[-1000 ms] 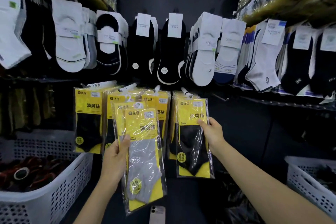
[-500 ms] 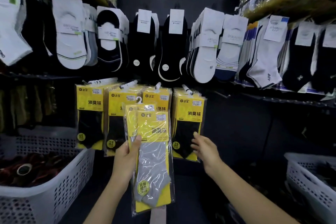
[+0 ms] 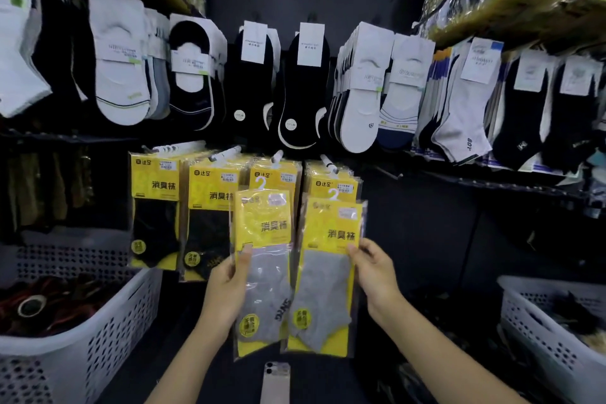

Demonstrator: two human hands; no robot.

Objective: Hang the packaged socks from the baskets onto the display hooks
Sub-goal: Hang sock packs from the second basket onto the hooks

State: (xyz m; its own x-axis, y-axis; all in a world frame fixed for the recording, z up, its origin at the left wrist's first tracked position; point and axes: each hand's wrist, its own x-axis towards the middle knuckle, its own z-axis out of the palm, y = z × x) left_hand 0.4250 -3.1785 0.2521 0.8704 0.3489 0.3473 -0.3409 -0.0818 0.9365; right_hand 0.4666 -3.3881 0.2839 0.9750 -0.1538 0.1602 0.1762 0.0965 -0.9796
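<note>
I hold two yellow packs of grey socks side by side in front of the display. My left hand (image 3: pixel 229 292) grips the left pack (image 3: pixel 262 269) by its left edge, thumb on the front. My right hand (image 3: pixel 373 275) pinches the right pack (image 3: pixel 324 279) at its right edge. Each pack has a small white hanger hook at the top. Behind them, several yellow packs of black socks (image 3: pixel 154 207) hang on white display hooks (image 3: pixel 328 162) in a row.
A white perforated basket (image 3: pixel 108 328) stands at the lower left, another white basket (image 3: pixel 541 331) at the lower right. Rows of loose white and black socks (image 3: pixel 305 85) hang above. A phone (image 3: pixel 275 382) lies below the packs.
My right hand left the hanging black-sock pack and took a second grey-sock pack off the stack in my left hand. The two packs are now apart, side by side.
</note>
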